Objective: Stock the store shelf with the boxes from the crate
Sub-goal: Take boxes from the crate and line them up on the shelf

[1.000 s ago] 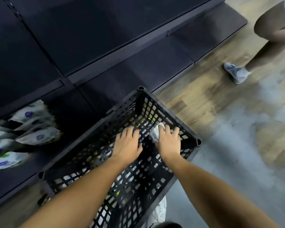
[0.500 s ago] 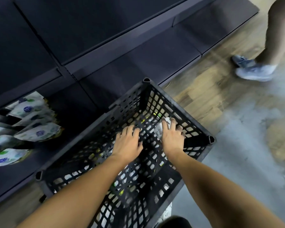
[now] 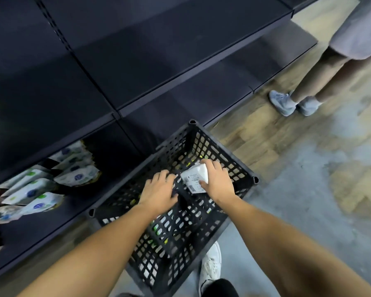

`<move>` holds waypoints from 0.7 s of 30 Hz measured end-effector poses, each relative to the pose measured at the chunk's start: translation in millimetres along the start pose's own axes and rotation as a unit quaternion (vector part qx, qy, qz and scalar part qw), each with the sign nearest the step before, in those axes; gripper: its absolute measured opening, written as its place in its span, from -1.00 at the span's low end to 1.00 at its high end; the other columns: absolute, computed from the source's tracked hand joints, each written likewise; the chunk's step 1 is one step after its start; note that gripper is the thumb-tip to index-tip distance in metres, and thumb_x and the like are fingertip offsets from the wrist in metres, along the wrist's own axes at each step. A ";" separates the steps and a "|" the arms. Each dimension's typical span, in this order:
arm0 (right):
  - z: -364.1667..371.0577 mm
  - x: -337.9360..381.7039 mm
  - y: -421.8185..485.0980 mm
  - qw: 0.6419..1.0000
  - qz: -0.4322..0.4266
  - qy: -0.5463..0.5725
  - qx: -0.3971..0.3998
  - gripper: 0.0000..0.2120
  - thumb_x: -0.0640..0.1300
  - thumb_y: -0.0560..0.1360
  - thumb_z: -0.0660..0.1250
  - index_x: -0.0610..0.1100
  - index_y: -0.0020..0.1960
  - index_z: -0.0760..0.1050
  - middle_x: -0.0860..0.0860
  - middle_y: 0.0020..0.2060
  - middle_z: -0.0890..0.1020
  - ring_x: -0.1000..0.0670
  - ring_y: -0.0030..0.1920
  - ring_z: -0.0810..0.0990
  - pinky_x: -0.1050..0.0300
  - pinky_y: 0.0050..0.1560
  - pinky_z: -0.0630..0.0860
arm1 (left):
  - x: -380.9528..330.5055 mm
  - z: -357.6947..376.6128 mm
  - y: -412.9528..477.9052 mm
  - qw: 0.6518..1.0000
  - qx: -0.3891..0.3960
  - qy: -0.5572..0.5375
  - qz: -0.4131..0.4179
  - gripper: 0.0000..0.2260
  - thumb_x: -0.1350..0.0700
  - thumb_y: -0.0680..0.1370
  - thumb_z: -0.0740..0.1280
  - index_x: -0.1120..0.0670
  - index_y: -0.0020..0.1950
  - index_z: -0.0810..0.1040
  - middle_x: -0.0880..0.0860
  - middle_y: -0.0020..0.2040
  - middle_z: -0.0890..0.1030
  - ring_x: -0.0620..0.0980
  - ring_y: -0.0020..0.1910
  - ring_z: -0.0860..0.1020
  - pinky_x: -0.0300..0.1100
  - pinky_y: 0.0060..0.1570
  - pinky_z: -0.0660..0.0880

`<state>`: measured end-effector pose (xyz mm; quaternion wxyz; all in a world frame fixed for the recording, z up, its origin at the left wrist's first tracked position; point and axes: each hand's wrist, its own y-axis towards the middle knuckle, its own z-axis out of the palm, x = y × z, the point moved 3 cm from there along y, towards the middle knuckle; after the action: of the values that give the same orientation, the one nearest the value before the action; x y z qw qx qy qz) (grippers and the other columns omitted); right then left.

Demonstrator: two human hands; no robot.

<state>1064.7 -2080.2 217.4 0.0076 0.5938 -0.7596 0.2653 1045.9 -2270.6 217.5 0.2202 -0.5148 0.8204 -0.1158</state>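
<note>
inside the crate (image 3: 240, 168), toward its far right corner, your right hand (image 3: 217, 181) grasps a white box (image 3: 194, 179), thumb on its printed face, fingers curled over its far edge. your left hand (image 3: 159, 191) lies in the crate just left of the box, fingers loose, released.

Print on box (image 3: 195, 178) illegible, bystander (image 3: 332, 67) cropped
</note>
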 end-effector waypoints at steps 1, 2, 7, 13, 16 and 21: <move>-5.8 5.2 -4.0 1.000 0.000 0.001 0.000 -0.39 -0.10 0.51 0.41 0.06 0.44 0.17 -0.07 0.30 0.38 -0.23 0.19 0.45 -0.06 0.14 0.45 | -0.1 -7.1 -4.7 1.000 -0.002 0.002 -0.004 -0.47 -0.12 0.57 0.27 0.02 0.48 0.25 0.03 0.46 0.24 0.07 0.44 0.24 0.03 0.33 0.31; -15.6 11.8 -8.6 1.000 0.002 0.004 -0.001 -0.39 -0.10 0.51 0.41 0.07 0.44 0.17 -0.07 0.29 0.38 -0.24 0.18 0.44 -0.07 0.12 0.45 | -0.3 -18.0 -9.8 1.000 -0.005 -0.006 -0.007 -0.47 -0.12 0.56 0.28 0.02 0.48 0.26 0.03 0.45 0.25 0.07 0.44 0.25 0.03 0.33 0.32; -106.7 76.4 -71.3 1.000 -0.020 -0.001 -0.019 -0.39 -0.07 0.51 0.41 0.08 0.44 0.18 -0.07 0.30 0.39 -0.25 0.19 0.44 -0.11 0.14 0.46 | -2.6 -112.5 -80.2 1.000 -0.026 0.001 -0.011 -0.43 -0.13 0.55 0.31 0.02 0.49 0.24 0.04 0.43 0.28 0.09 0.41 0.28 0.04 0.28 0.36; -175.6 140.2 -123.7 0.996 -0.076 -0.021 -0.043 -0.42 -0.07 0.51 0.40 0.06 0.43 0.20 -0.08 0.29 0.40 -0.23 0.14 0.46 -0.06 0.16 0.43 | 2.3 -191.0 -145.6 0.999 -0.041 0.013 -0.031 -0.41 -0.11 0.56 0.31 0.04 0.52 0.20 0.06 0.42 0.29 0.12 0.41 0.28 0.06 0.26 0.37; -195.3 167.5 -138.2 0.992 -0.106 -0.035 -0.052 -0.44 -0.05 0.51 0.39 0.09 0.41 0.20 -0.07 0.27 0.41 -0.25 0.12 0.46 -0.08 0.10 0.47 | 6.0 -215.9 -168.8 0.996 -0.071 0.015 -0.055 -0.41 -0.11 0.54 0.31 0.05 0.51 0.21 0.07 0.41 0.30 0.13 0.40 0.30 0.07 0.25 0.38; -207.2 191.9 -149.4 0.987 -0.147 -0.044 -0.053 -0.45 -0.03 0.51 0.38 0.10 0.41 0.21 -0.06 0.24 0.41 -0.23 0.14 0.45 -0.04 0.00 0.46 | 4.6 -234.6 -195.0 0.989 -0.108 0.017 -0.099 -0.42 -0.09 0.54 0.32 0.05 0.50 0.23 0.08 0.41 0.32 0.13 0.39 0.31 0.08 0.26 0.37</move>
<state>1080.6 -2190.1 517.0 0.0447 0.7087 -0.6768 0.1940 1086.1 -2369.7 503.2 0.1371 -0.6120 0.7769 -0.0560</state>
